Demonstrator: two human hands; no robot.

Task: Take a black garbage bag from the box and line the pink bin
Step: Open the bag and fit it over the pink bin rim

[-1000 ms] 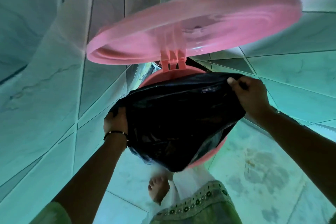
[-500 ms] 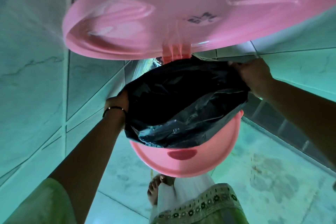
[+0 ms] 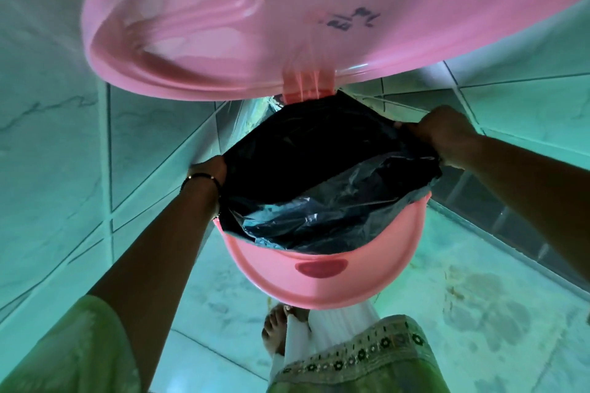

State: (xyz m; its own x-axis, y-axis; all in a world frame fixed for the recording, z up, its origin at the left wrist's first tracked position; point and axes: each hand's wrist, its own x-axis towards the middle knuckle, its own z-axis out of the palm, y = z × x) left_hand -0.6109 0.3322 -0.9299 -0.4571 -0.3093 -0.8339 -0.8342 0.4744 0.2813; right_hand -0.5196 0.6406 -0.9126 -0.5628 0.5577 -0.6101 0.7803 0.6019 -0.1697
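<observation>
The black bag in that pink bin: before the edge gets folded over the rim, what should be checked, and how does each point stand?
1. Lid up and out of the way: ok, it stands open above the bin.
2. Left hand gripping the bag's edge: ok.
3. Right hand gripping the opposite edge: ok.
4. Black bag mouth spread open: ok, pulled wide between both hands.
5. Bag edge over the pink bin rim near the person: not ok, the front rim is bare.
6. Bag bottom reaching the bin's floor: cannot tell, the inside is too dark.
</observation>
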